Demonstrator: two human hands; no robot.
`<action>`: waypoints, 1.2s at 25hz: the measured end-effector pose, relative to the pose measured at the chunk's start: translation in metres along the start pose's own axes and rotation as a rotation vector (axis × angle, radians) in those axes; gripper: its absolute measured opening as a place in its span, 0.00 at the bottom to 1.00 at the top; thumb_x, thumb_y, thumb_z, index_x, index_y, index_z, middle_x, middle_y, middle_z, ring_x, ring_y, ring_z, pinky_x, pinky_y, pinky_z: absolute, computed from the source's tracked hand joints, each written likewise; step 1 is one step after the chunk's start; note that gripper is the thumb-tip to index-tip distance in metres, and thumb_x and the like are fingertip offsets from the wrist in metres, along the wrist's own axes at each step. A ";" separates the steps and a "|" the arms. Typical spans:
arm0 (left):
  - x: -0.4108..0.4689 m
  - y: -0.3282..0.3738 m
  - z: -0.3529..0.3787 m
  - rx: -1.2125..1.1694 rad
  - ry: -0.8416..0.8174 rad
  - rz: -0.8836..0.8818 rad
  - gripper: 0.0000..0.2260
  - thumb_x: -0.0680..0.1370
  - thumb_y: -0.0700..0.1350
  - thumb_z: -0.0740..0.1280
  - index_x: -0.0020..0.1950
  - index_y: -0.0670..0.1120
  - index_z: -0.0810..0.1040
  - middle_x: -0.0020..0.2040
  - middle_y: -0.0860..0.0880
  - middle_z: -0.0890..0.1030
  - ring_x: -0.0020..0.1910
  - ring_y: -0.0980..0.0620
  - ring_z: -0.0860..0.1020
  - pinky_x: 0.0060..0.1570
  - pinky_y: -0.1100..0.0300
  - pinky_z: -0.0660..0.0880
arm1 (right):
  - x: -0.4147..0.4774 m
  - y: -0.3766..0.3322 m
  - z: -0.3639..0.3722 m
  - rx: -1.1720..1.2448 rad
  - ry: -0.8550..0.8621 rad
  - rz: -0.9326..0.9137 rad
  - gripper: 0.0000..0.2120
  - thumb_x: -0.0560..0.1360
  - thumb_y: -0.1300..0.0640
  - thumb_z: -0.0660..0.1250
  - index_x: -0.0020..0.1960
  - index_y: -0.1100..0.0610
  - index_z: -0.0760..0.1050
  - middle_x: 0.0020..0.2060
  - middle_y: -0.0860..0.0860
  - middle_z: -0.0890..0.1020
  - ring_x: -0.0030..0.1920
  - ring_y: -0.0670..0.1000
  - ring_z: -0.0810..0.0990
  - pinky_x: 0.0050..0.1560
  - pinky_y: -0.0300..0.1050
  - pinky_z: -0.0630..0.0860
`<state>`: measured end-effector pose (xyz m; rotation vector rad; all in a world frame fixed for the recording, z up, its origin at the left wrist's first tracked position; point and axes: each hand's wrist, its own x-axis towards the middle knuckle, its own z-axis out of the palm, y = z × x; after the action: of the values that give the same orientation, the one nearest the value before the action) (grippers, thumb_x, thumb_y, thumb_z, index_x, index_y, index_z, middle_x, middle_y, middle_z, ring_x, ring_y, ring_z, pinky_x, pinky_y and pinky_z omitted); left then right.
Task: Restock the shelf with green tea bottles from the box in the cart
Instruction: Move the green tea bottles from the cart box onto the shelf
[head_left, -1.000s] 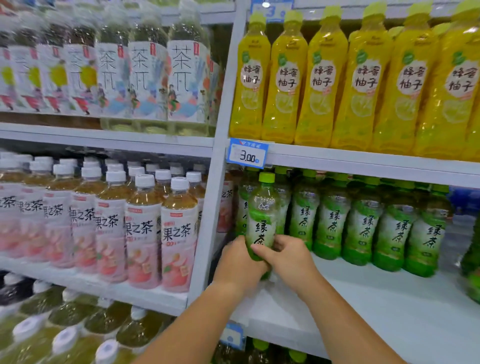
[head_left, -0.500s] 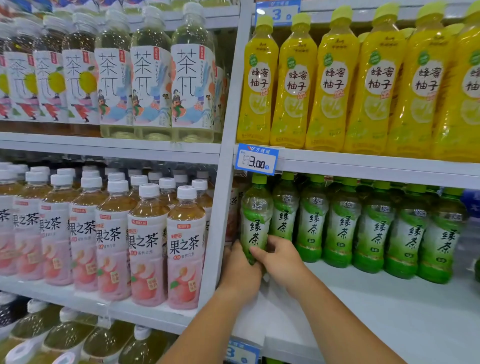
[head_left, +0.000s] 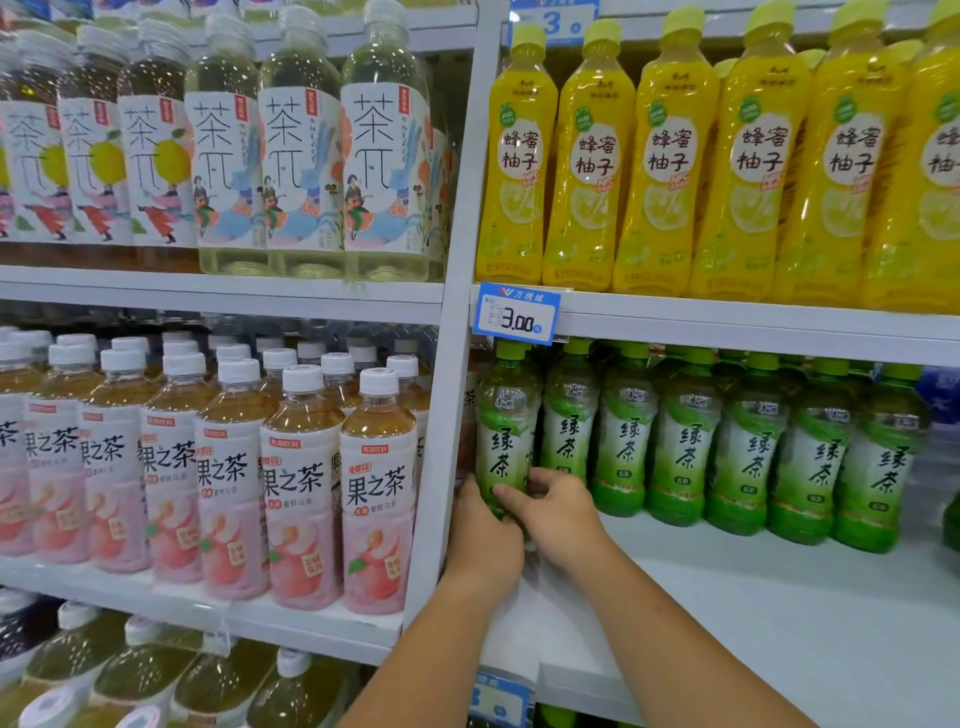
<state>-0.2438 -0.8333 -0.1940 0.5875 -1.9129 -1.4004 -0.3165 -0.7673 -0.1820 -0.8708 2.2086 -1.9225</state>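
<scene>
Both hands, left (head_left: 480, 530) and right (head_left: 556, 512), fingers curled round its base, hold an upright bottle (head_left: 506, 431) at the shelf's (head_left: 779, 613) left end.

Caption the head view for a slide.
Left hand and right hand grip a green tea bottle at the shelf, far left.

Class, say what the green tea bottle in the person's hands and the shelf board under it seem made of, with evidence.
Green tea bottle: likely clear glossy plastic; liquid shows through above a printed wrap label. Shelf board: probably painted metal, smooth matte white; not certain.
</scene>
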 end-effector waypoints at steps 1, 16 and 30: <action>-0.001 0.000 -0.001 -0.002 -0.001 -0.002 0.24 0.77 0.36 0.68 0.72 0.49 0.73 0.66 0.48 0.79 0.67 0.47 0.76 0.70 0.46 0.71 | -0.001 -0.001 0.000 -0.005 0.001 0.005 0.13 0.74 0.60 0.74 0.58 0.61 0.82 0.49 0.54 0.87 0.50 0.53 0.85 0.56 0.55 0.81; -0.014 0.017 -0.011 -0.031 -0.055 0.004 0.18 0.75 0.39 0.71 0.65 0.45 0.77 0.55 0.47 0.82 0.56 0.47 0.81 0.59 0.49 0.78 | -0.027 -0.015 -0.030 -0.207 -0.036 -0.030 0.11 0.78 0.52 0.70 0.57 0.55 0.80 0.45 0.41 0.82 0.48 0.41 0.81 0.51 0.38 0.77; -0.094 0.043 -0.023 0.088 -0.277 -0.105 0.23 0.83 0.57 0.60 0.76 0.50 0.68 0.62 0.61 0.70 0.64 0.58 0.68 0.59 0.62 0.60 | -0.128 -0.020 -0.137 -0.118 -0.001 0.260 0.18 0.78 0.44 0.68 0.65 0.49 0.77 0.58 0.46 0.81 0.55 0.41 0.79 0.54 0.37 0.72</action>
<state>-0.1629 -0.7684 -0.1739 0.5662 -2.1987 -1.5367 -0.2599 -0.5877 -0.1735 -0.5630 2.3212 -1.6890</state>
